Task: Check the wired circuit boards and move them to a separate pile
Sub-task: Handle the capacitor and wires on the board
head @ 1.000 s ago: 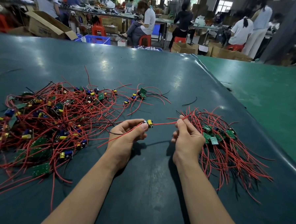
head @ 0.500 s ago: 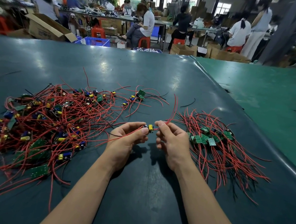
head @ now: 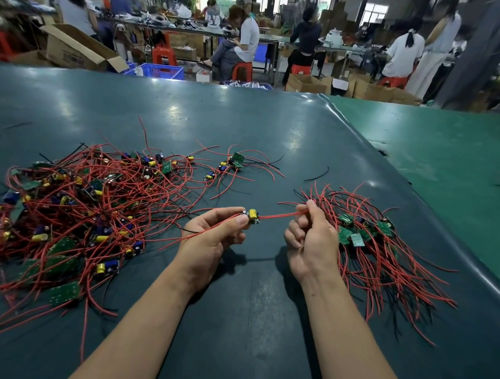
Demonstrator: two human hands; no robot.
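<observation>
Board: a small board with a yellow capacitor, held above the mat between the 2 hands, in the gap between the 2 piles.
Wire: a red wire runs taut from the board to the right hand; probably pulled straight so the solder joint and lead can be checked.
Left hand: the left hand pinches the board at thumb and fingertips, palm up, likely to steady it against the pull; another red lead trails back across the palm toward the left pile.
Right hand: the right hand is curled, pinching the wire's far end between thumb and forefinger.
Left pile: the big pile, a tangled heap of boards and red wires, apparently unchecked.
Right pile: the small pile, wires fanned more evenly toward the near right, lies just beyond the right hand; judged the checked stack, so the board has a short trip.
Stage: checking, not yet placed.
</observation>
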